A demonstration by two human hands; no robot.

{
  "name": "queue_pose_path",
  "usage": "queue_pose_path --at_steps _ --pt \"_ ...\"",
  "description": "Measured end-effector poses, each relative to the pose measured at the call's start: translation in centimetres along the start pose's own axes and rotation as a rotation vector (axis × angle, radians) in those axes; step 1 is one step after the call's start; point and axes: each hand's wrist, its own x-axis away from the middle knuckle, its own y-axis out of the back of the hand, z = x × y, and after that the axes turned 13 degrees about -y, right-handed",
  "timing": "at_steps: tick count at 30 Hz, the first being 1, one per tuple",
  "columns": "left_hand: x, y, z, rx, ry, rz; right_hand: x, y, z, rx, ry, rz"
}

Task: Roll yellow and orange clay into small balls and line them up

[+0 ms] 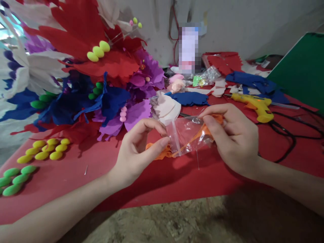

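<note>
Between my hands a clear zip plastic bag (188,133) is stretched over the red table (152,189). My left hand (141,148) pinches its zip end between thumb and fingers. The other end is gripped by my right hand (230,138), where orange material (217,119) shows by the fingertips, partly seen through the plastic. More crinkled orange material (163,151) hangs below my left thumb. Behind the bag lie white cut pieces (165,107) and blue cut pieces (189,98).
Colourful fabric butterflies (101,67) crowd the left. Yellow ovals (42,150) and green ovals (19,179) lie at the near left. A yellow glue gun (255,104) with black cable (291,145) is at right, near a green panel (301,67).
</note>
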Motion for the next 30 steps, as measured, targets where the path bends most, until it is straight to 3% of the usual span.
queue_pose_path --at_steps 9,15,18,25,30 --pt "-0.5 -0.4 0.0 -0.109 0.019 -0.039 0.2 0.1 -0.3 0.168 0.111 -0.079" --pt "-1.1 -0.5 -0.1 -0.157 0.045 0.233 0.4 0.1 0.0 0.189 0.204 -0.045" --pt "-1.3 -0.8 0.2 -0.128 0.022 0.283 0.6 0.1 0.1 0.151 0.189 -0.008" --pt "-1.8 -2.0 0.2 -0.174 0.006 0.245 0.8 -0.2 0.3 0.113 0.162 0.064" --pt "-1.9 -2.3 0.0 -0.213 -0.057 0.258 0.7 -0.3 0.2 0.117 0.158 0.05"
